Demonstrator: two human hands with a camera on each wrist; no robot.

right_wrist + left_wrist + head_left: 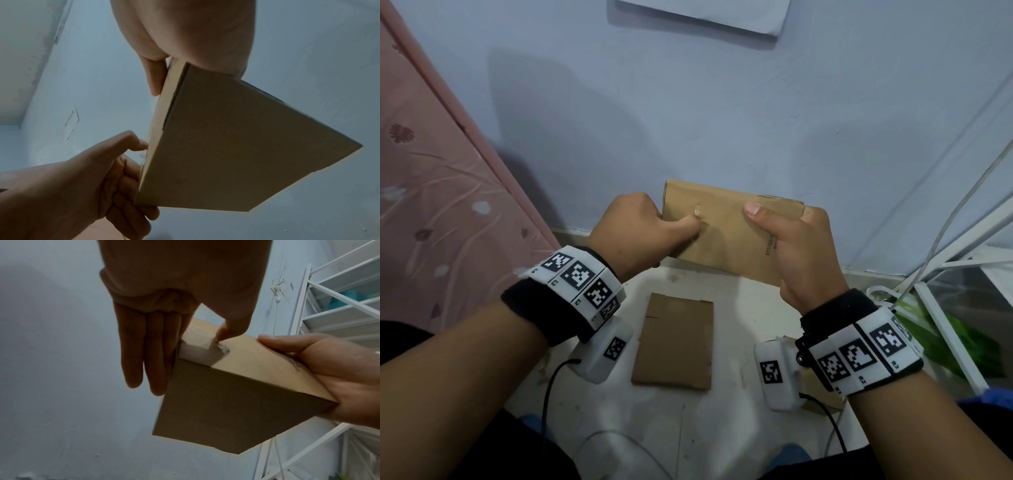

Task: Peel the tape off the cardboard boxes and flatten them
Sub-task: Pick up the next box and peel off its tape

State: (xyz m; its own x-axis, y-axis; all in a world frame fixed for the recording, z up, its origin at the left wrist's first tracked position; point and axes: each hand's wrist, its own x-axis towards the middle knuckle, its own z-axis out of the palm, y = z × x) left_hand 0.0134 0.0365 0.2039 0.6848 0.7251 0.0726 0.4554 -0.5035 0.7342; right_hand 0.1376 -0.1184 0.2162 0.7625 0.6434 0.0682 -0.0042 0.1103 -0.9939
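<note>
Right hand (796,246) grips matte cardboard box (726,233); left hand (640,233) picks glossy tape (200,353).

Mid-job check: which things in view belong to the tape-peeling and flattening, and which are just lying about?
Job:
cardboard box, in right hand grip
tape, picked at by left hand
flattened cardboard on floor

Lying about:
white rack
pink bedding
wall paper

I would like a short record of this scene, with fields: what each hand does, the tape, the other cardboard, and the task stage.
left hand: thumb picks at the tape end on the box; fingers behind the box edge
right hand: holds the cardboard box by its right end, off the floor
tape: clear strip over one box corner, end lifted, mostly stuck
flattened cardboard: lies on the floor below
stage: peeling begun, held box not yet flattened
</note>
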